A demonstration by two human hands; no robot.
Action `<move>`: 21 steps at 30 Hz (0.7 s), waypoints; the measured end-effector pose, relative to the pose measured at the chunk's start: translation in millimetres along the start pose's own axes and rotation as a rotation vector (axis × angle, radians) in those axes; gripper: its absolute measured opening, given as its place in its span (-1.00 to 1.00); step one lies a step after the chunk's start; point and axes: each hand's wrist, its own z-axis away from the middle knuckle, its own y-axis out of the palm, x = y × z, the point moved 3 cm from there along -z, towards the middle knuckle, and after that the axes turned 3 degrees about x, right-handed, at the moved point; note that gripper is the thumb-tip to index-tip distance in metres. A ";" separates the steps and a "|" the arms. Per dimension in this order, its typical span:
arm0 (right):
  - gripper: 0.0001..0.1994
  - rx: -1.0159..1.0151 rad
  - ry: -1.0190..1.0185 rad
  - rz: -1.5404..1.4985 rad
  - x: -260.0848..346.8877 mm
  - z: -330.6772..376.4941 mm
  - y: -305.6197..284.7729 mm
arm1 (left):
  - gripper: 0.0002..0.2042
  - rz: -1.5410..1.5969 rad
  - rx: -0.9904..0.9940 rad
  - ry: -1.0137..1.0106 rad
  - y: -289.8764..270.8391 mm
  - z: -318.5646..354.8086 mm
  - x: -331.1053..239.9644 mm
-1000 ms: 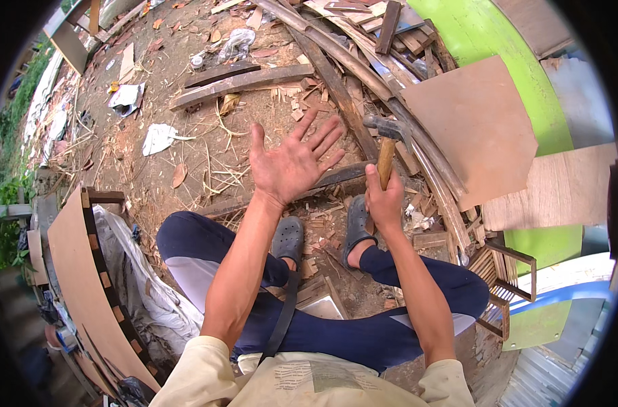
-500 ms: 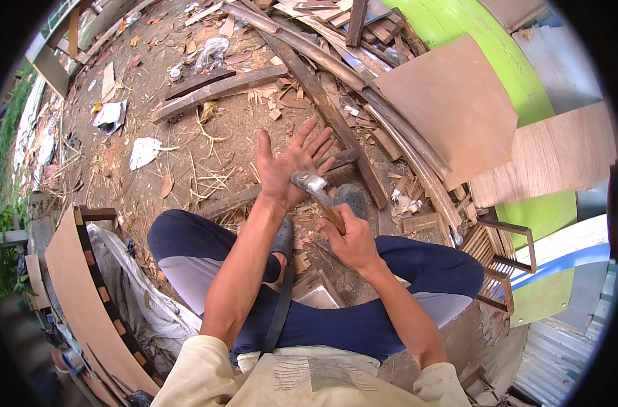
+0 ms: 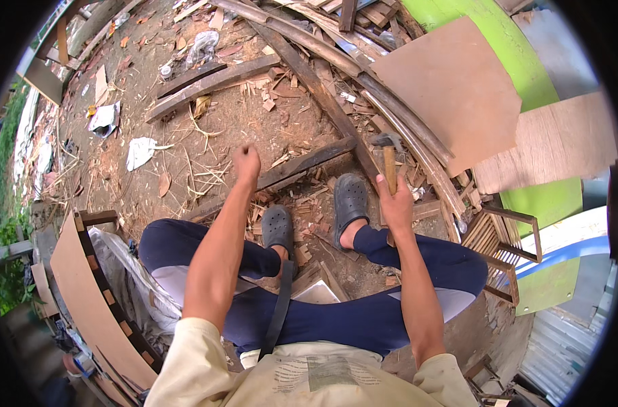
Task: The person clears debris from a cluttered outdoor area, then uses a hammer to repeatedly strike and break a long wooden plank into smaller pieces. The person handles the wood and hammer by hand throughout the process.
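1. The right hand [image 3: 396, 201] has its grip closed around the wooden handle of the hammer [image 3: 390, 166].
2. The hammer's long axis points away from the person, roughly in line with the right forearm; its head is at the far end, beyond the knuckles, and a bit of handle shows below the hand.
3. The right forearm reaches forward from the lower right, leaning slightly left.
4. The left hand [image 3: 246, 161] is a closed fist, well apart from the hammer, to its left; whether anything is inside, I cannot tell. Its arm stretches forward, angled right.
5. Between the hands, a dark beam [image 3: 309, 161] lies slantwise on the ground, beyond the shoes [image 3: 277, 226].
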 end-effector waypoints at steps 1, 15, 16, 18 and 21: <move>-0.60 -0.019 0.008 0.006 -17.7 -6.7 2.8 | -0.35 -0.332 -0.012 -0.029 -4.9 -4.7 21.5; -0.64 0.068 0.028 0.193 -85.1 -35.7 63.5 | 0.27 -1.062 0.194 0.088 47.6 20.7 115.8; -0.65 0.071 0.012 0.187 -86.2 -40.5 65.8 | 0.28 -1.056 0.220 0.060 48.2 17.6 119.4; -0.65 0.081 0.002 0.215 -81.5 -50.8 68.5 | 0.30 -1.049 0.276 0.009 49.0 13.2 117.4; -0.66 0.051 -0.060 0.202 -68.0 -62.0 72.6 | 0.35 -1.047 0.324 -0.025 51.7 7.0 120.6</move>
